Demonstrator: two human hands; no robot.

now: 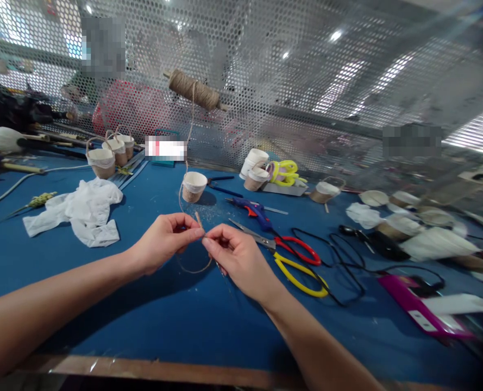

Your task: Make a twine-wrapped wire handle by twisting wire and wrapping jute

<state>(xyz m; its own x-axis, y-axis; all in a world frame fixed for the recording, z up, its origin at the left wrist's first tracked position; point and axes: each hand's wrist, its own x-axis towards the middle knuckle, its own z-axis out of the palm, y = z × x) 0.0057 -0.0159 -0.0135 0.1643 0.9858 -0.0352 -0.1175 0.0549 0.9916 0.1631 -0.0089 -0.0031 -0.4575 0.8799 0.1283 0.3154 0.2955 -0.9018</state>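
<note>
My left hand [165,239] and my right hand [235,258] meet over the blue table [176,320], both pinching a thin strand of jute twine [194,267]. A loop of the twine hangs below my fingers. The strand rises past a small paper cup [193,186] to a twine spool [194,90] mounted on the perforated metal screen [306,70]. Just right of my right hand lie scissors with red and yellow handles [296,260].
A blue glue gun [256,210] lies behind the scissors. Crumpled white cloth [82,210] sits at left, small cup baskets [108,155] behind it. More cups [255,169], yellow scissors [286,172], black cable [347,269] and a magenta item [418,304] lie at right. A person sits behind the screen.
</note>
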